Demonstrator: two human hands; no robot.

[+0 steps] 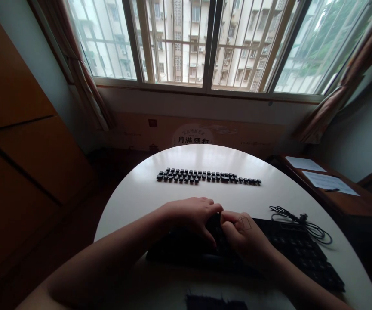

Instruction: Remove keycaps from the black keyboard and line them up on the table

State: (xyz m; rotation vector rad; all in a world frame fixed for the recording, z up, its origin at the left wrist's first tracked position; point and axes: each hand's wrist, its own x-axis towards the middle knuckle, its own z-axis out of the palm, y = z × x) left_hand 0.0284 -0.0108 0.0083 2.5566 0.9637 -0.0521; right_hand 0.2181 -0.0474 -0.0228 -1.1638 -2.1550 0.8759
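Over the keyboard (297,243): left hand (192,213), loosely spread.
Right hand (241,227): just beside it, clenched, contents hidden.
Keycaps (204,175): rowed beyond.

Beyond the window (207,47), buildings (178,64); curtains (85,77) at either side; below, a panel (192,129) with writing; at left, a cabinet (21,144); at right, papers (330,183) on a desk (368,204).

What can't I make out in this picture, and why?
In the head view:
Anything inside the right hand: hidden by its curled fingers.
Part of the keyboard: covered by the left hand and right hand.
The dark, frayed-looking thing: cut off by the bottom edge.
Any markings on the loose keycaps, any writing on the papers: too small.
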